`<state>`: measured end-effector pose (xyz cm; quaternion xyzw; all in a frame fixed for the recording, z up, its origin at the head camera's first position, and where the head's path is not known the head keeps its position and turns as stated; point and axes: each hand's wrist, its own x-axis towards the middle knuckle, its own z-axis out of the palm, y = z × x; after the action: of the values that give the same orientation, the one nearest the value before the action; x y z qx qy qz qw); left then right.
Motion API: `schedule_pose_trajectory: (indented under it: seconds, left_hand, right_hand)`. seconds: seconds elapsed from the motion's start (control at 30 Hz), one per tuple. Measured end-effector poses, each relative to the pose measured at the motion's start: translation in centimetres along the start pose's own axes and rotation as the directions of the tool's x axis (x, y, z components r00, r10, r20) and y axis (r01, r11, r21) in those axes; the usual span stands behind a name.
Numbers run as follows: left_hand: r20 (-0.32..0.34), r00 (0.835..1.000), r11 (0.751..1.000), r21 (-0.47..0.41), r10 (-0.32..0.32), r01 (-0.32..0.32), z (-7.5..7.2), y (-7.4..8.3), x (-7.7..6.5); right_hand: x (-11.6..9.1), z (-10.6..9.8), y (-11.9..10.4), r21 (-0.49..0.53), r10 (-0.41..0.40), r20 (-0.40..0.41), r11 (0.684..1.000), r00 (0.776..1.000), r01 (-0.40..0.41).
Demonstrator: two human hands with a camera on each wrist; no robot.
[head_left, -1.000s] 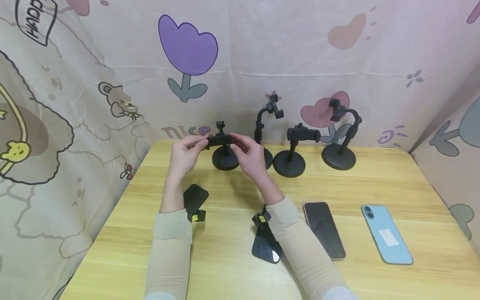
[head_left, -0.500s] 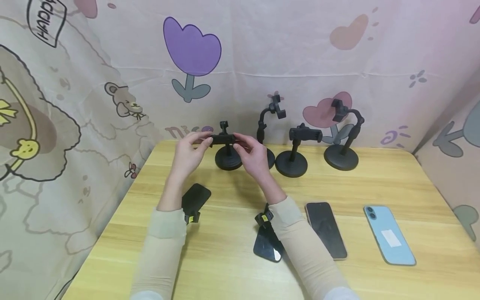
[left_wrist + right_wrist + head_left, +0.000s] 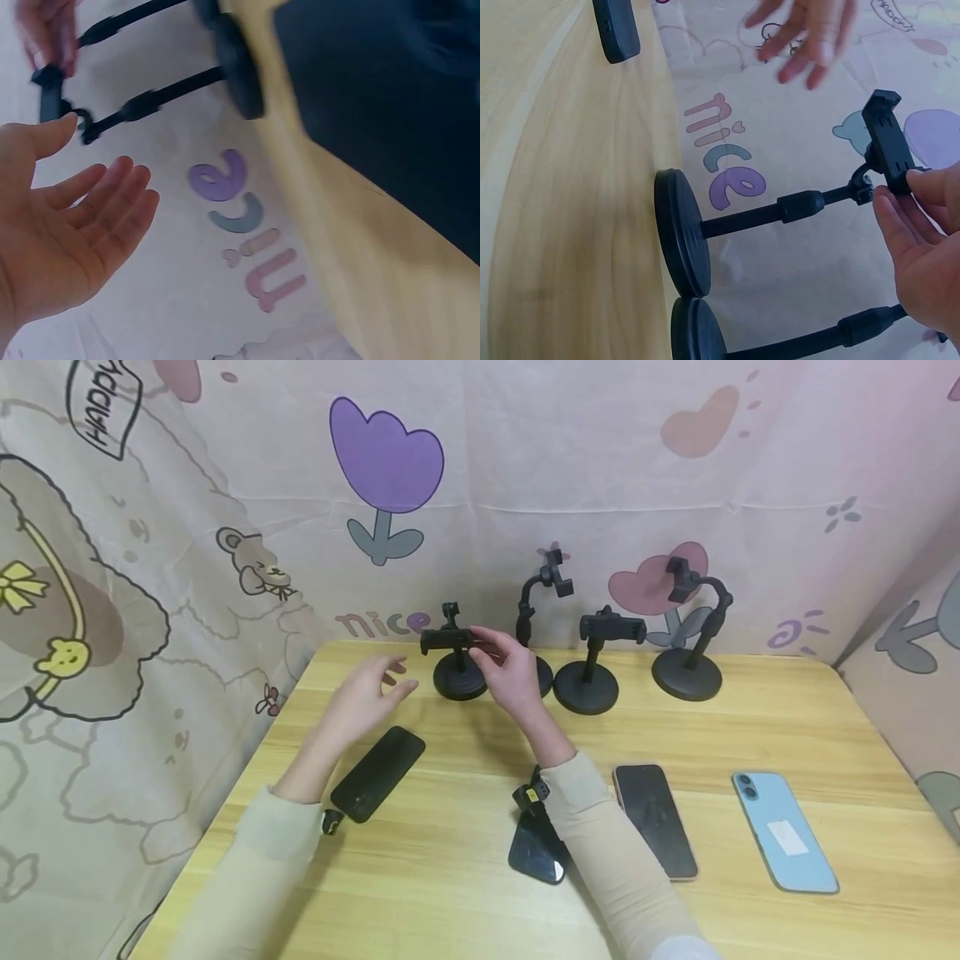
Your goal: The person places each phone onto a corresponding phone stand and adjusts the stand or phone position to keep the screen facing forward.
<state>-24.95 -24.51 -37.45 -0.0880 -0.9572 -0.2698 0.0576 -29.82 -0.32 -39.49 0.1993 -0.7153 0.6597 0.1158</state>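
Note:
In the head view my right hand [image 3: 512, 672] pinches the right end of a black phone holder's clamp [image 3: 442, 641]. That clamp sits on a stand with a round base [image 3: 459, 680]. The right wrist view shows thumb and fingertips on the lower end of the clamp [image 3: 889, 146]. My left hand [image 3: 365, 697] is off the holder, fingers loosely spread and nothing in them. Below it on the table lies a dark smartphone [image 3: 378, 774], screen up. In the left wrist view the left palm [image 3: 60, 247] faces the camera, fingers apart.
To the right stand more black phone holders: a gooseneck one [image 3: 528, 610], a short one [image 3: 587, 687] and another gooseneck [image 3: 687, 675]. A black phone [image 3: 536, 852] lies partly under the right forearm. Beside it are a dark-screened phone [image 3: 656, 822] and a blue phone [image 3: 786, 833].
My left hand has let go of the clamp's left end and moved down and left, above the dark smartphone. The right hand has stayed on the clamp.

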Motion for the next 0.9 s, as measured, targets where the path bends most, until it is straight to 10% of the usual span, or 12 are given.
schedule_pose_trajectory:
  seconds: [0.4, 0.9]
  left_hand:
    - [0.169, 0.983, 0.936, 0.352, -0.078, 0.014, 2.8, -1.6, -2.5]
    - [0.349, 0.903, 0.898, 0.433, -0.250, 0.081, 4.2, -1.7, -3.1]
  right_hand:
    - [0.2, -0.4, 0.1, -0.006, 0.013, 0.019, 1.000, 1.000, -0.013]
    - [0.2, -0.3, 0.1, -0.031, -0.015, 0.016, 0.999, 1.000, 0.016]
